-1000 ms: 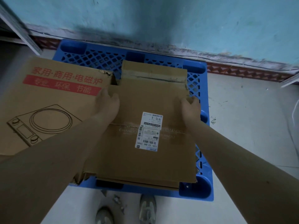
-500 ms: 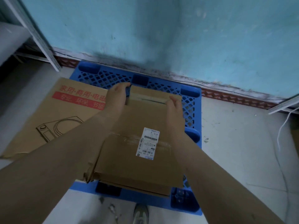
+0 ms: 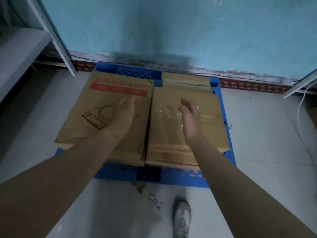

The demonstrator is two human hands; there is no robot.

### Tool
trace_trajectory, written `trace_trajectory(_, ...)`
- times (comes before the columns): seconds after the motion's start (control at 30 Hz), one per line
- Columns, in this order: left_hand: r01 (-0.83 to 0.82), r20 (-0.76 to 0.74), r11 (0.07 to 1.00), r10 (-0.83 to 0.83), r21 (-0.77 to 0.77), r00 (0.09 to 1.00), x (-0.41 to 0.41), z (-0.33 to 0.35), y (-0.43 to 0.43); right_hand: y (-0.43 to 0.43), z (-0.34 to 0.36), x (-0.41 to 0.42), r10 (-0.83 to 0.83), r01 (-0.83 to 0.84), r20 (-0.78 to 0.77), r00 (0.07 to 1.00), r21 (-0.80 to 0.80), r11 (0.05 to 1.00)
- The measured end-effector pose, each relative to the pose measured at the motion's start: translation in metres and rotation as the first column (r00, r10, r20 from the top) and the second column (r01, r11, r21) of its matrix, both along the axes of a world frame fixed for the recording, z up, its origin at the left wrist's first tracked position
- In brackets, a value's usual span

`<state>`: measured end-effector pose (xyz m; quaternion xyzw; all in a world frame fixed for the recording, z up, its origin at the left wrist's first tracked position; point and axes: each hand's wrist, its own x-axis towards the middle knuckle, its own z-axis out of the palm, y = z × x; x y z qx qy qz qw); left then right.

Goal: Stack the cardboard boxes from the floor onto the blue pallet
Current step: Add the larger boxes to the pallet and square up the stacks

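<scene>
Hovering open and empty above the flattened cardboard boxes [image 3: 187, 121]: left hand [image 3: 124, 111], right hand [image 3: 189, 114].

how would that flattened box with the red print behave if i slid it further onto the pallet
The flattened box with red print looks thin, so probably light and apt to bend. It overhangs the blue pallet on the left, so that edge may sag. Its broad flat face should slide, not tip.

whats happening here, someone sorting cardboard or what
A person is stacking flattened cardboard boxes on a blue pallet against the wall. Two piles lie side by side on it: a printed box on the left and plain taped boxes on the right. The left hand and right hand are open above the piles, holding nothing.
</scene>
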<state>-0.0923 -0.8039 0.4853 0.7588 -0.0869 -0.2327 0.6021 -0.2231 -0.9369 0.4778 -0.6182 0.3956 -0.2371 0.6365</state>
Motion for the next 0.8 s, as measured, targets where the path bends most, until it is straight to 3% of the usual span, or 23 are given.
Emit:
trace_trajectory(0.13, 0.041, -0.077, 0.999, -0.041, -0.004, 0.996, -0.018, -0.033, 0.058, 0.053, -0.029, -0.025, -0.037, 0.037, 0.001, 0.999, 0.012, 0.999)
trace_trajectory(0.3, -0.099, -0.102, 0.993, 0.093, -0.058, 0.99, -0.062, -0.096, 0.08, 0.087, -0.085, -0.047, -0.001, 0.001, -0.014, 1.0, -0.012, 1.0)
trace_trajectory(0.4, -0.154, -0.016, 0.98, 0.153, -0.126, 0.988, -0.11, -0.146, 0.082, 0.1, -0.134, -0.065, 0.036, -0.037, -0.008, 0.999, -0.039, 0.999)
trace_trajectory(0.53, -0.058, 0.129, 0.988, 0.077, -0.144, 0.989, -0.16, -0.23, 0.079, 0.109, -0.211, -0.09, 0.043, -0.043, -0.004, 0.999, -0.127, 0.991)
trace_trajectory(0.6, 0.006, 0.221, 0.991, 0.024, -0.134, 0.975, -0.165, -0.275, 0.069, 0.102, -0.248, -0.099, -0.035, 0.04, 0.023, 0.999, -0.247, 0.968)
trace_trajectory(0.7, -0.008, 0.302, 0.976, 0.075, -0.217, 0.95, -0.158, -0.329, 0.049, 0.083, -0.298, -0.111, -0.143, 0.164, 0.08, 0.986, -0.532, 0.831)
trace_trajectory(0.8, -0.083, 0.292, 0.931, 0.195, -0.356, 0.936, -0.146, -0.367, 0.03, 0.064, -0.345, -0.116, -0.219, 0.246, 0.119, 0.969, -0.598, 0.763)
